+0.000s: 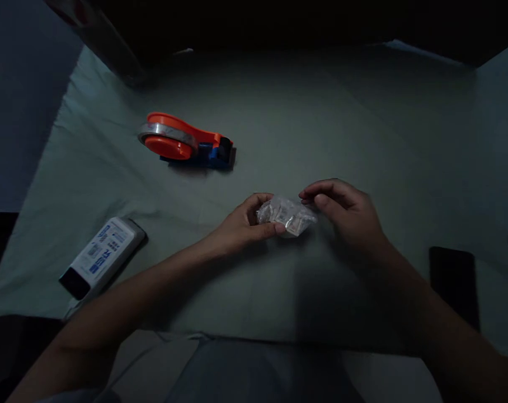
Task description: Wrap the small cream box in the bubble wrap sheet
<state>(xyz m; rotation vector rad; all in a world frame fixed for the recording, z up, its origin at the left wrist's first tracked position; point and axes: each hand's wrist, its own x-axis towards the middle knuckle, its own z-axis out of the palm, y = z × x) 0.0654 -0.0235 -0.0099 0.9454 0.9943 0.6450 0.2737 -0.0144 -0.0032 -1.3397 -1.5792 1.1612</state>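
My left hand point(245, 225) grips a small package in crinkled clear plastic point(286, 212), its thumb along the near side and its fingers behind. Pale pieces show through the plastic, but I cannot make out what they are. Just right of the package is my right hand point(348, 210), its fingers loosely bent and the thumb apart from them. Nothing shows between those fingers; whether a fingertip touches the plastic's edge I cannot tell. Farther off to the left, an orange and blue tape dispenser point(203, 154) with a roll of clear tape lies on the cloth.
A pale green cloth point(384, 134) covers the table. At the left lies a white box-like device with blue print point(105, 254). Near the right edge rests a dark flat object, perhaps a phone point(453, 280). A dark panel point(279, 22) stands along the back.
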